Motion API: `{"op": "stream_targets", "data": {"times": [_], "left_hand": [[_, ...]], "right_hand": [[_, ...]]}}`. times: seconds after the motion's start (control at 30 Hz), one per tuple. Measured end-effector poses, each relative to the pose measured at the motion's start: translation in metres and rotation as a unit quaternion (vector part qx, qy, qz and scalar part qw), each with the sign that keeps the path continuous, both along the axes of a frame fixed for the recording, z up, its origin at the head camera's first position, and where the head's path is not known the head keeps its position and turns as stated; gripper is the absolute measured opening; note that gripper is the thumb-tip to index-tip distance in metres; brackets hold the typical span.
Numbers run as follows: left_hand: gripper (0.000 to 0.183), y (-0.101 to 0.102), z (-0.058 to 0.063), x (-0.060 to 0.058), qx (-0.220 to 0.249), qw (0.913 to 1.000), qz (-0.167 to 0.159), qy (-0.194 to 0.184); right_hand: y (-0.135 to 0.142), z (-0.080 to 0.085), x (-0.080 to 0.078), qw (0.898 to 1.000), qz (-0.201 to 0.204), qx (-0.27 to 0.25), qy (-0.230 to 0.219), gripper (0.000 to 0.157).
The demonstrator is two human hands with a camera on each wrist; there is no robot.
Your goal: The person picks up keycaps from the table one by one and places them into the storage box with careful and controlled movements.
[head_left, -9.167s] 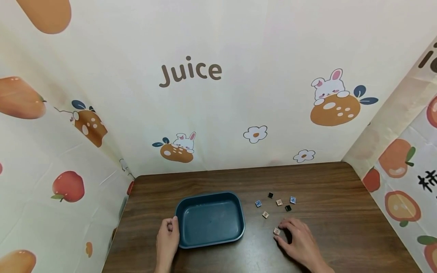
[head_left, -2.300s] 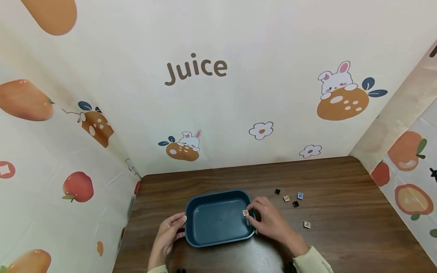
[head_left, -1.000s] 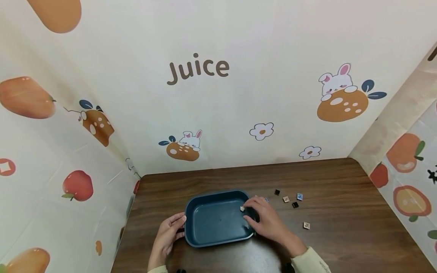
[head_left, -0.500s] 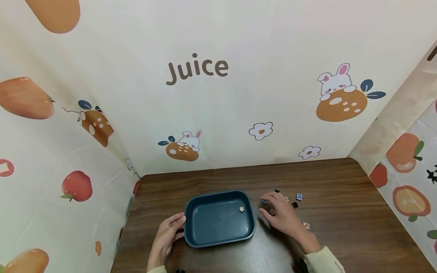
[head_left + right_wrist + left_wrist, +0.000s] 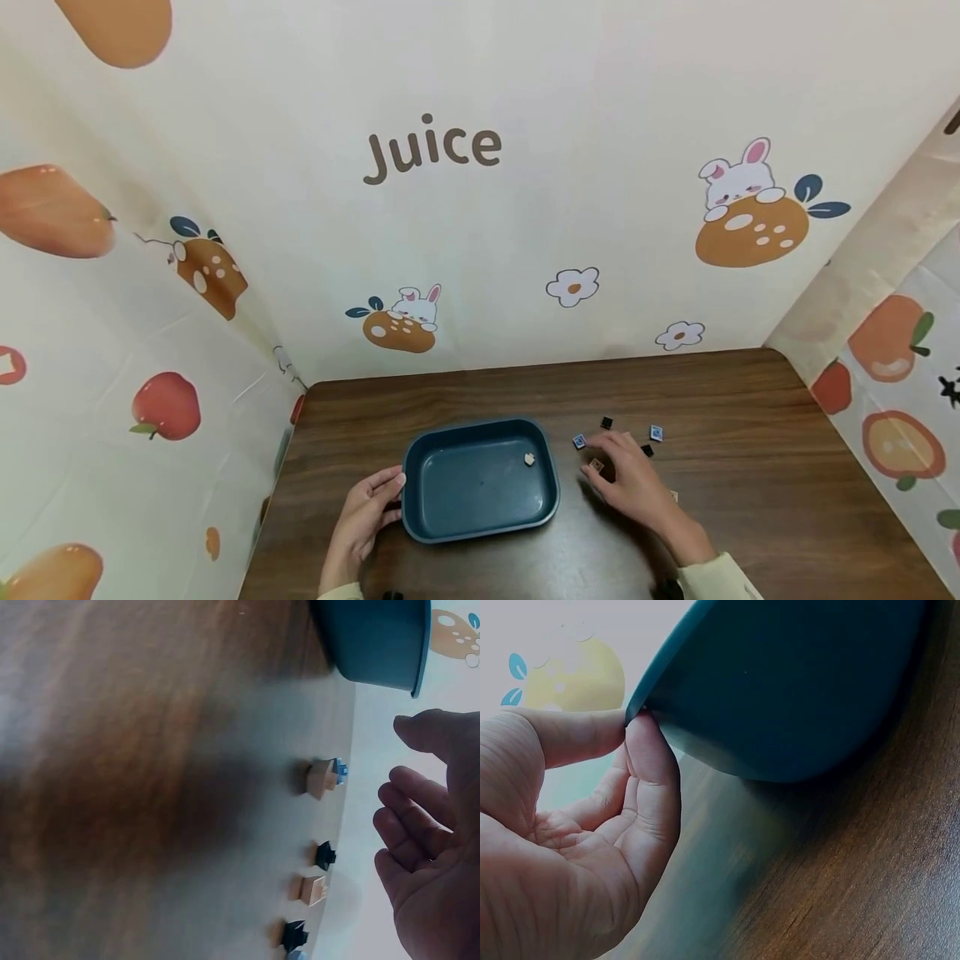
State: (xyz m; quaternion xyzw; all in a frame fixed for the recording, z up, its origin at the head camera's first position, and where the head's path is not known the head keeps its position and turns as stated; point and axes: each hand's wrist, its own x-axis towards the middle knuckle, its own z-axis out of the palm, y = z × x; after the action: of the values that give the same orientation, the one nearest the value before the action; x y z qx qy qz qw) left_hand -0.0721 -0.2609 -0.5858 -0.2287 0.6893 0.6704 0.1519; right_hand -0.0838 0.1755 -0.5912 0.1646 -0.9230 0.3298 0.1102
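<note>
With thumb and curled fingers, my left hand (image 5: 363, 527) pinches the left rim of a dark blue-green plastic tray (image 5: 480, 535); the left wrist view shows the thumb and forefinger (image 5: 652, 754) on its edge. A small beige square block (image 5: 529, 459) lies in the tray near its right side. My right hand (image 5: 632, 483) is right of the tray, fingers relaxed and apart, over another beige block (image 5: 596, 465) on the table. A blue block (image 5: 579, 442) sits just beyond the fingertips. In the right wrist view, the hand holds nothing beside the beige block (image 5: 318, 780).
Behind the right hand are black blocks (image 5: 607, 422) and another blue block (image 5: 656, 433). One beige block (image 5: 674, 496) peeks out beside the right wrist. The wooden table (image 5: 720, 400) ends at a printed curtain (image 5: 480, 250) at the back and sides.
My right hand has carried a beige block from the table into the tray, let it go there, and moved back right over another beige block. The left hand still holds the tray.
</note>
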Motion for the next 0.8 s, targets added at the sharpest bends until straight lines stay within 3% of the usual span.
{"op": "stream_targets", "data": {"times": [0.17,0.43,0.8], "left_hand": [[0.051,-0.001,0.000,-0.001,0.000,1.0000,-0.006,-0.002],[0.051,-0.002,0.004,-0.001,0.002,1.0000,-0.004,-0.003],[0.050,0.000,0.003,0.001,0.004,1.0000,0.001,-0.007]], "right_hand": [[0.003,-0.007,0.004,1.000,-0.008,-0.010,-0.003,0.037],[0.007,-0.017,0.005,0.999,-0.018,-0.002,-0.050,0.036],[0.009,-0.029,0.006,0.999,-0.029,0.023,-0.004,0.033]]}}
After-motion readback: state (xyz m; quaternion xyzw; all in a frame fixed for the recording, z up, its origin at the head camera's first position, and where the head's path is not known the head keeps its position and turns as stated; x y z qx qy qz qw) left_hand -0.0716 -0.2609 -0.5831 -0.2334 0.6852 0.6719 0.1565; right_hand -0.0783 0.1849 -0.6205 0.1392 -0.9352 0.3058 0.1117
